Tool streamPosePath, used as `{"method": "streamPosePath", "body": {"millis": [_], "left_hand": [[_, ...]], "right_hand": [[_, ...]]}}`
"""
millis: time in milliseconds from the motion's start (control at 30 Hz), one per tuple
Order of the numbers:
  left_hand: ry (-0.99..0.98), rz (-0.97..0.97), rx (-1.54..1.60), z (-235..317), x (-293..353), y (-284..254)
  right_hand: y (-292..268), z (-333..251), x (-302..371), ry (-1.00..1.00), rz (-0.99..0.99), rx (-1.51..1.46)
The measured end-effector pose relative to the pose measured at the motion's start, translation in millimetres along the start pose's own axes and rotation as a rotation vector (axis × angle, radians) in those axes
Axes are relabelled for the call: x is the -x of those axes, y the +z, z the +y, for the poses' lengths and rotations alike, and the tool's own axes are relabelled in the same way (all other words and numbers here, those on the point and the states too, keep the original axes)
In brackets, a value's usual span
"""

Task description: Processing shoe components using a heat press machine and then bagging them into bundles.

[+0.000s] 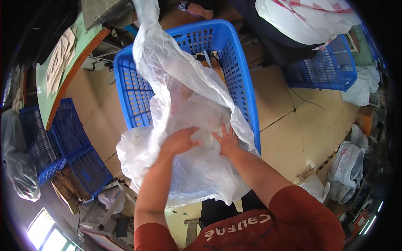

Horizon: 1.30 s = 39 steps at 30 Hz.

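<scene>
A large, translucent white plastic bag (201,108) lies crumpled over the near half of a blue slatted plastic basket (248,90) and drapes past its near edge. A twisted length of it runs up and out over the basket's far left side. My left hand (182,141) rests on the plastic, thumb and fingers apart. Beside it to the right, my right hand (227,141) presses on the same plastic with its fingers spread. Through the film something pale and pinkish shows faintly; its kind is hidden. Some brown material shows at the basket's far right inside.
To the left stands a green-topped table (79,46) with flat cut pieces on it. Blue baskets (71,129) are stacked below. At the upper right, a person holds a full white sack (307,21) near another blue basket (322,67). White bags (345,165) line the right side.
</scene>
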<state>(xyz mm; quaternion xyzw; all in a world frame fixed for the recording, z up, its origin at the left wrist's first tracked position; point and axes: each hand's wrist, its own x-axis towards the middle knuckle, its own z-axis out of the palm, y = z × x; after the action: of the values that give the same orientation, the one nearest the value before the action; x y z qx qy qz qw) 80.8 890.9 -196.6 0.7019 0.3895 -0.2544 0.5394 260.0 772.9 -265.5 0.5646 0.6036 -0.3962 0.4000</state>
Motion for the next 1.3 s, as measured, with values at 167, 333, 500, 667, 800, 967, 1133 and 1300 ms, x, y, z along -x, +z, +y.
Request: {"method": "streamPosePath", "body": {"millis": [167, 333, 500, 667, 800, 967, 1133, 1300], "left_hand": [[0.503, 1.045, 1.400, -63.0, 47.4, -156.8], [0.007, 0.812, 0.462, -72.0, 46.8, -183.2], [0.149, 0.758, 0.467, 32.9, 122.4, -92.8], [0.526, 1.124, -0.107, 44.3, 197.7, 12.7], [-0.202, 1.452, 0.017, -24.4, 188.9, 122.8], [-0.325, 1.159, 1.110, -87.9, 144.3, 189.2], [-0.100, 1.005, 1.814, -78.2, 142.7, 152.5], [-0.476, 0.831, 1.694, -70.9, 156.0, 89.1]], "right_hand": [[42.6, 11.9, -23.5, -0.058, 0.066, -0.177], [-18.7, -21.9, 25.2, -0.098, 0.154, -0.276], [-56.3, -2.2, 106.2, -0.566, 0.848, -0.448], [-61.2, 54.0, 129.5, 0.120, 0.920, -0.128], [-33.5, 69.9, 110.9, 0.080, 1.107, -0.648], [-38.9, 71.4, 69.2, -0.096, 1.137, -0.775], [-62.5, 91.4, 54.6, -0.171, 1.173, -0.816], [-101.0, 106.3, 38.9, -0.330, 1.052, -1.004]]}}
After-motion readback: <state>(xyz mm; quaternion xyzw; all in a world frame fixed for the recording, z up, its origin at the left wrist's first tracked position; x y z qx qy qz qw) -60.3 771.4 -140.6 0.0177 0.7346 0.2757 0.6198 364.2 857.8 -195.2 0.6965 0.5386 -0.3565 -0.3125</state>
